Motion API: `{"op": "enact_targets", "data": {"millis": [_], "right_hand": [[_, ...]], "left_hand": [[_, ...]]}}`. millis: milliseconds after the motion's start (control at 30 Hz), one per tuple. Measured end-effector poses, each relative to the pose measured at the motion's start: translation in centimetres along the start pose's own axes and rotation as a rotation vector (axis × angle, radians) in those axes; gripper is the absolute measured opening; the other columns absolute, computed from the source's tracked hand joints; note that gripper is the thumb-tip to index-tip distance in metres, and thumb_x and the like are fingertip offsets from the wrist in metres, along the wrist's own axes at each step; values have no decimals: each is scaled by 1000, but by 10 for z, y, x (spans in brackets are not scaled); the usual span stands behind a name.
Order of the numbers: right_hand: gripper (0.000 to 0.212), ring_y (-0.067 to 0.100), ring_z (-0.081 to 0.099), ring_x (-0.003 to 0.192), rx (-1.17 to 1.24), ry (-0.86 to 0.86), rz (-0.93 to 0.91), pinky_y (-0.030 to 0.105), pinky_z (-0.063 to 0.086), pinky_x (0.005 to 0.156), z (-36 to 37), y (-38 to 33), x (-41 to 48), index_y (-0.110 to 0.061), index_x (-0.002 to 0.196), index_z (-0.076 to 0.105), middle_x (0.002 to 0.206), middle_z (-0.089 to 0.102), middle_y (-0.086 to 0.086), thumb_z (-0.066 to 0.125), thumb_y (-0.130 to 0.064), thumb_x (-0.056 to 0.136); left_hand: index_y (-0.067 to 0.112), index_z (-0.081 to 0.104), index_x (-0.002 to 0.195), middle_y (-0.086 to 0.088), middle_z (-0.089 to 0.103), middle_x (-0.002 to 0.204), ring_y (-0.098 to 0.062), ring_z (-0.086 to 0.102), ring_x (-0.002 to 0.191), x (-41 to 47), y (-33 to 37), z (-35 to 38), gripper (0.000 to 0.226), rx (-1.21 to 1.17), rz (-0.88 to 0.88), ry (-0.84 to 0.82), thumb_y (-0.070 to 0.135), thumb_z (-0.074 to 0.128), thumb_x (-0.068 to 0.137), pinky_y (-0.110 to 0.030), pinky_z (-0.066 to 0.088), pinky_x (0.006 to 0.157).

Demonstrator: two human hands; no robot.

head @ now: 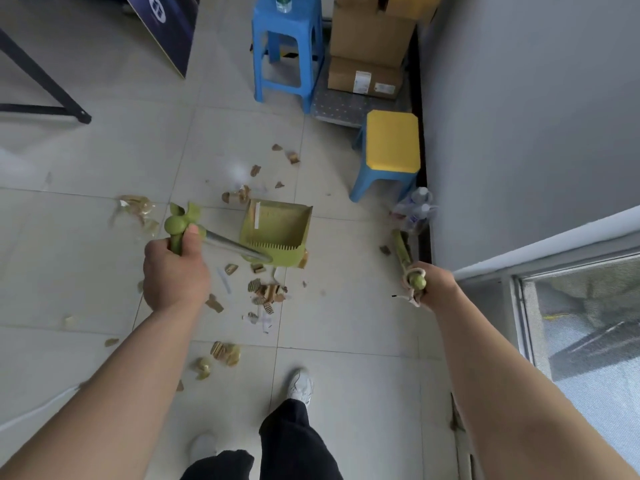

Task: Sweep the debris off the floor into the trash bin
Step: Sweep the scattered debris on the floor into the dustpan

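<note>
My left hand point(175, 271) grips the green top of a long-handled green dustpan point(277, 225), whose pan sits on the tiled floor with a white strip inside. My right hand point(433, 285) holds the green end of a broom handle point(403, 252) with a cord loop; the broom reaches down toward the wall base, its bristles blurred. Brown cardboard scraps point(266, 294) and paper bits lie in front of the pan, between the hands. More scraps point(239, 195) lie behind the pan, and others point(225, 353) near my feet. No trash bin is in view.
A yellow-topped blue stool point(391, 150) stands by the grey wall at right, a taller blue stool point(287, 46) and cardboard boxes point(369, 57) behind it. Plastic bottles point(415, 209) lie at the wall base. A black table leg point(45, 88) is at far left, a glass door point(588, 334) at right.
</note>
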State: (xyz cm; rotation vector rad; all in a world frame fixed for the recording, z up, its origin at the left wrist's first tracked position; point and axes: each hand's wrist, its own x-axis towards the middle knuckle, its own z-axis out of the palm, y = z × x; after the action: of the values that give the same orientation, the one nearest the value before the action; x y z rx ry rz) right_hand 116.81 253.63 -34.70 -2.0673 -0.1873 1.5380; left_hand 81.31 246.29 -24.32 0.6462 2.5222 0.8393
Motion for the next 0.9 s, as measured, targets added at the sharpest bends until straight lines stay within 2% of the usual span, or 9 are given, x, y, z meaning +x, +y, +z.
{"op": "enact_targets", "data": {"millis": [67,167,233,300,367,467,700,767,900], "right_hand": [[6,-1,54,35,-20,-1,-9,36,55,87,1,-5,7,-14,92,57,83,55,1,51,-14,91],[31,-2,58,43,46,11,-28,36,52,90,14,-2,3,0,119,58,99,63,5,52,-15,92],[21,5,68,74,30,-47,16,23,51,80,25,-2,-4,-8,112,58,91,64,4,50,-10,93],[25,15,64,56,134,-153,124,22,48,54,35,7,-11,-15,106,50,56,51,2,49,3,88],[24,13,50,35,-72,-168,-30,19,41,39,44,17,-27,-10,97,53,46,43,5,51,10,83],[19,14,48,32,-230,-189,-34,18,39,38,58,27,-55,-5,68,53,50,46,6,56,8,81],[7,25,57,67,-458,-357,30,26,42,53,119,75,-111,-4,71,55,70,51,13,59,-2,77],[14,23,55,60,-495,-383,44,22,41,50,133,90,-126,-5,67,54,65,51,11,57,-1,80],[19,18,52,44,-518,-400,-4,20,38,45,148,104,-153,-4,63,52,58,49,8,54,6,79]], "left_hand": [[-3,55,106,-23,63,107,-45,58,94,4,-1,2,63,3,0,5,58,43,94,-47,46,77],[-1,55,108,-21,63,108,-44,59,95,7,-2,1,62,-4,-16,20,58,44,93,-48,47,80],[0,55,108,-20,63,108,-43,59,95,8,-3,-3,61,-5,-20,27,59,45,93,-48,47,81],[1,56,108,-19,64,107,-43,59,94,8,-5,-8,61,-18,-27,34,60,45,93,-49,48,82],[2,56,109,-18,64,107,-42,60,94,8,-8,-15,62,-31,-34,34,60,45,92,-50,49,83],[2,55,111,-17,64,109,-42,59,96,8,-15,-30,59,-43,-48,41,58,46,93,-49,48,85],[4,55,110,-14,66,108,-38,61,97,13,-43,-73,60,-83,-90,83,60,45,92,-41,44,80],[5,56,106,-11,67,102,-37,64,91,17,-55,-86,65,-94,-91,94,67,43,89,-42,49,79],[3,53,112,-13,62,106,-37,58,95,23,-74,-113,55,-91,-119,106,55,46,95,-40,42,80]]}}
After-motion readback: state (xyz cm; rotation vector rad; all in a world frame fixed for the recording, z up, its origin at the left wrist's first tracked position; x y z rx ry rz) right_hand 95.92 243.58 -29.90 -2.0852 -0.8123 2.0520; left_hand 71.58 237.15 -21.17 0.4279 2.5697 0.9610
